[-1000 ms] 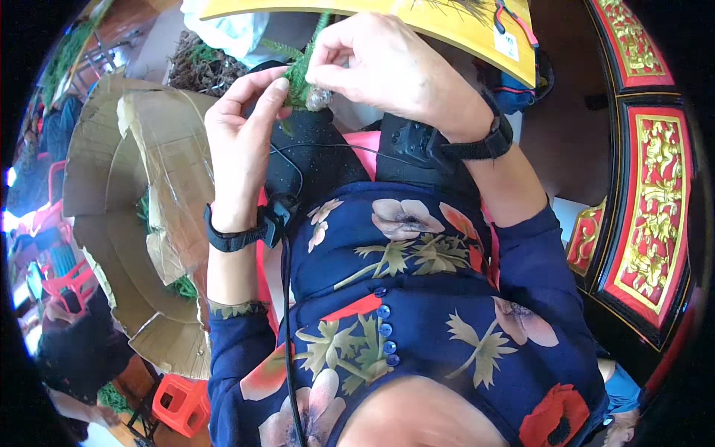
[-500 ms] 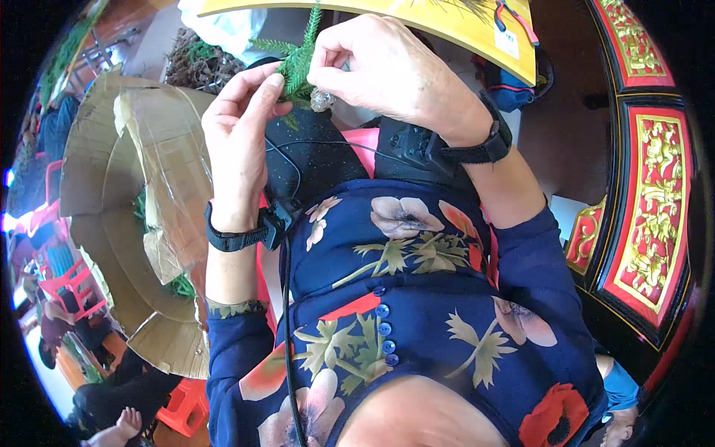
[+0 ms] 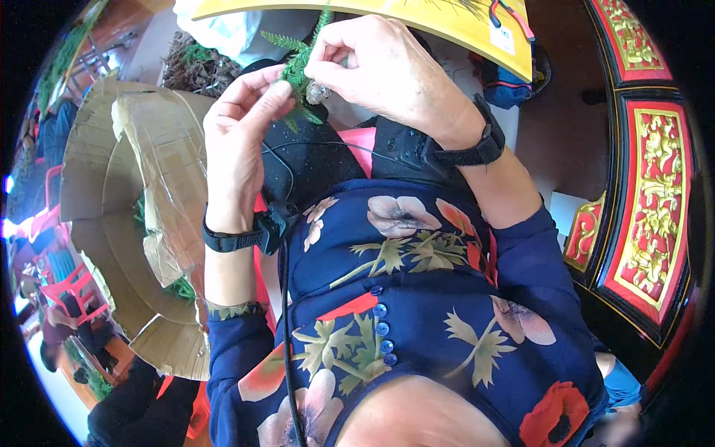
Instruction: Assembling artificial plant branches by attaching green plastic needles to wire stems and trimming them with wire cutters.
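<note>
A green artificial fern-like sprig (image 3: 298, 63) is held above my knees, its leaflets pointing up and out to the left. My left hand (image 3: 249, 112) is closed on its lower left side, thumb against fingers. From the right, my right hand (image 3: 395, 74) pinches at the sprig's stem; its fingertips partly hide what they grip. Just below the right fingertips hangs a small clear, glittery lump (image 3: 317, 93), against the sprig's leaves. I cannot tell how it is fastened.
A torn, open cardboard box (image 3: 104, 194) with some greenery inside stands at my left. Ahead is a yellow table (image 3: 447, 30) with red-handled pliers (image 3: 514, 16). A brown tangled heap (image 3: 201, 71) lies beside a white plastic bag (image 3: 223, 33). Carved red-and-gold panels (image 3: 652, 216) line the right.
The sprig has turned a little between my hands, its leaves now spreading differently. My left thumb has shifted slightly to the right. At lower left, another person's hand has left view.
</note>
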Demonstrator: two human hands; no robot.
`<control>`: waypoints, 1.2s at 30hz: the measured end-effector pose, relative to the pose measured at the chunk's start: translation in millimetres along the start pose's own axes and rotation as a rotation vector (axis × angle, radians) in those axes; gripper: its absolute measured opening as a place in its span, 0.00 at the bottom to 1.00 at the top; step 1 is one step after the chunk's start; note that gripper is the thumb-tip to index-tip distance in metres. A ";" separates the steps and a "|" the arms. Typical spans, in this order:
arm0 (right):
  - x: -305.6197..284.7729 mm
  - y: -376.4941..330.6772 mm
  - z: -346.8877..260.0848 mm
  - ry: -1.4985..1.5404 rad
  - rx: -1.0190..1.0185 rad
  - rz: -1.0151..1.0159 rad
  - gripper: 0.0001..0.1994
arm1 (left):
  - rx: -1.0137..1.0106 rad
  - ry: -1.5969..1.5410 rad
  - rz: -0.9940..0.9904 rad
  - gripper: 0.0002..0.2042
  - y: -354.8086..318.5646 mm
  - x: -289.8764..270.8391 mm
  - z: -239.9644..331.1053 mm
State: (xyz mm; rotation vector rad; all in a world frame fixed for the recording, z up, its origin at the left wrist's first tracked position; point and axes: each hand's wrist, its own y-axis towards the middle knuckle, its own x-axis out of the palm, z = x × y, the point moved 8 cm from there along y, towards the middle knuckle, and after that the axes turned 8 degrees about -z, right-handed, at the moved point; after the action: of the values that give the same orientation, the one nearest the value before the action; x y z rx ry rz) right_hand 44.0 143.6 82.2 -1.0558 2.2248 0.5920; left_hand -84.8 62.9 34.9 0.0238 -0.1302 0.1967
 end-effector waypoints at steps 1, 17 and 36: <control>0.7 -0.6 1.1 0.000 0.001 0.001 0.10 | -0.050 -0.082 0.019 0.11 -0.8 0.1 -0.2; 1.5 -6.2 -12.8 0.008 -0.022 0.078 0.11 | -0.259 -0.550 -0.016 0.12 -2.9 1.3 -23.9; 3.8 -38.5 -63.8 -0.410 -0.509 0.432 0.11 | -0.035 -0.314 -0.020 0.09 -2.7 10.9 -4.6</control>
State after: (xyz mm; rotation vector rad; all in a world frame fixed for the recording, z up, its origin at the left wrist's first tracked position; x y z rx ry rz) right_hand 52.1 80.0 120.4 -0.5862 1.9736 1.4782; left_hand -73.1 62.5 31.8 0.0210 -0.4458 0.1698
